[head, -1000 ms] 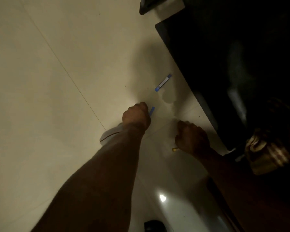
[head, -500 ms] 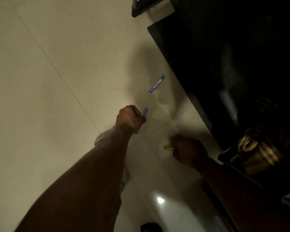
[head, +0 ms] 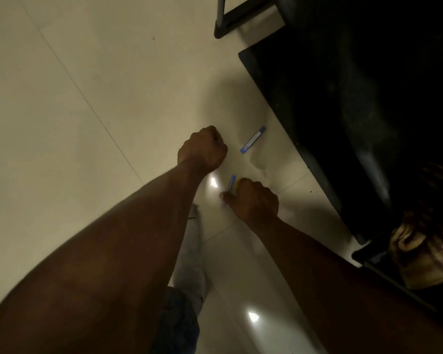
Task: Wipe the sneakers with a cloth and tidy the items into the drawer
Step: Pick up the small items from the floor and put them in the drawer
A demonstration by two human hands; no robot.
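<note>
The pale tiled floor [head: 74, 123] fills most of the view, dimly lit, with thin grout lines running across it and two small bright glints of reflected light. A large black piece of furniture [head: 343, 98] stands to the far right of both hands, its edge running diagonally; the light is too low to tell what it is. A dark metal frame foot [head: 230, 21] rests on the floor well beyond the hands. At the right edge, near the right forearm, sits a striped tan cloth-like object [head: 425, 254], too dim to name surely.

The left hand [head: 202, 149] is clenched into a fist above the floor; whether anything is inside it cannot be told. The right hand [head: 256, 198] lies just to the right of and nearer than the left, fingers curled round a thin blue pen [head: 229, 189] whose tip points away from the person; a speck of yellow shows at the knuckles. Another blue-and-white marker [head: 253, 139] lies flat on the floor just beyond the right hand and to the right of the left fist, apart from both.
</note>
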